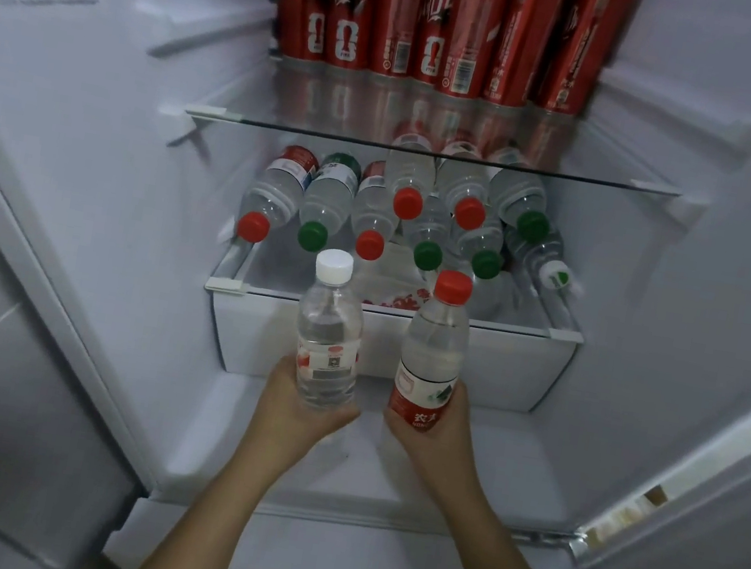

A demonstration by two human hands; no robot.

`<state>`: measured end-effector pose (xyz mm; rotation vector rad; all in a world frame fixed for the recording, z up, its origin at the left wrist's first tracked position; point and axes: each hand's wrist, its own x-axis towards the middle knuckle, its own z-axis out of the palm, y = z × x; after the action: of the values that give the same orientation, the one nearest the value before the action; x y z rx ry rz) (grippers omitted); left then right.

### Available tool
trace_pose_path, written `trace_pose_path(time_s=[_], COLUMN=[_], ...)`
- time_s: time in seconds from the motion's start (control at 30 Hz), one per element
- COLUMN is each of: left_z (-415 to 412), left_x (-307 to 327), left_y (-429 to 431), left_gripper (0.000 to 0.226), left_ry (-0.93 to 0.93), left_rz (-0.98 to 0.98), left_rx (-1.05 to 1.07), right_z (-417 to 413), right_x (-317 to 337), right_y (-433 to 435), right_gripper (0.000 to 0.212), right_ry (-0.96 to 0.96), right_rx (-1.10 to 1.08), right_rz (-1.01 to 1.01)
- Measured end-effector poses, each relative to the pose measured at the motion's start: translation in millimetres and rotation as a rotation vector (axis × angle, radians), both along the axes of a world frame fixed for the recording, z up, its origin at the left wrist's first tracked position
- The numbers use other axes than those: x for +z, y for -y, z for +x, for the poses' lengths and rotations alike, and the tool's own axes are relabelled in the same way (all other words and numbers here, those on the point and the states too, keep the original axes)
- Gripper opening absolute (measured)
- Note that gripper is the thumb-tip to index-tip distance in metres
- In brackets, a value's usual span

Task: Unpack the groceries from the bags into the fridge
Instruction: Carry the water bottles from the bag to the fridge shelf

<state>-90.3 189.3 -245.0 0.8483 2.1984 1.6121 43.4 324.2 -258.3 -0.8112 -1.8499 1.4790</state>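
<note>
Water bottles, a white-capped one (328, 336) gripped in the left hand (301, 400) and a red-capped one (433, 357) in the right hand (433, 421), look full, heavy, smooth-walled; low-body holds suit them.

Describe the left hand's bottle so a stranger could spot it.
In the white fridge, before the white drawer under the glass shelf of lying bottles, each hand holds an upright clear plastic bottle. The left hand grips the white-capped bottle; the right hand grips a red-capped bottle.
</note>
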Motion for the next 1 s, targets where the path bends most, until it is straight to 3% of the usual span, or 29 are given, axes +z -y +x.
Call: trace_pose_path(time_s=[0.07,0.13,0.23,0.3,0.4,0.47,0.53,0.77,1.0], left_z=[1.3,-1.7,-5.1,-8.5,-16.0,-19.8,-22.6,-40.3,-56.9], left_x=[8.3,23.4,66.6,96.7,131.0,142.9,147.9,146.5,142.4], left_y=[9.6,18.4,19.1,9.6,-9.5,-20.1,-24.9,7.0,29.0], left_gripper=[0.062,0.079,0.069,0.062,0.056,0.046,0.040,0.032,0.030], left_ry=[0.081,-0.002,-0.225,-0.373,-0.519,-0.587,-0.622,-0.530,-0.596], left_rz=[0.032,0.034,0.162,0.167,-0.109,-0.350,-0.441,-0.179,-0.285], left_rx=[0.061,0.148,0.237,0.250,0.195,0.152,0.134,0.206,0.263], right_z=[7.3,13.9,11.4,-1.2,-21.9,-31.1,-34.3,-28.9,-32.7], right_x=[14.7,40.5,92.6,125.3,159.0,167.0,168.3,166.9,179.0], right_y=[0.4,-1.1,-8.4,-13.4,-14.4,-13.6,-14.6,-18.6,-1.4], right_gripper=[0.070,0.069,0.064,0.054,0.035,0.031,0.028,0.030,0.030], right_ry=[0.007,-0.016,-0.027,0.080,0.445,0.659,0.756,0.705,0.601], right_rx=[-0.015,-0.078,-0.192,-0.238,-0.271,-0.201,-0.166,-0.192,-0.093], right_rz=[0.026,0.120,0.338,0.530,0.763,0.765,0.745,0.744,0.752])
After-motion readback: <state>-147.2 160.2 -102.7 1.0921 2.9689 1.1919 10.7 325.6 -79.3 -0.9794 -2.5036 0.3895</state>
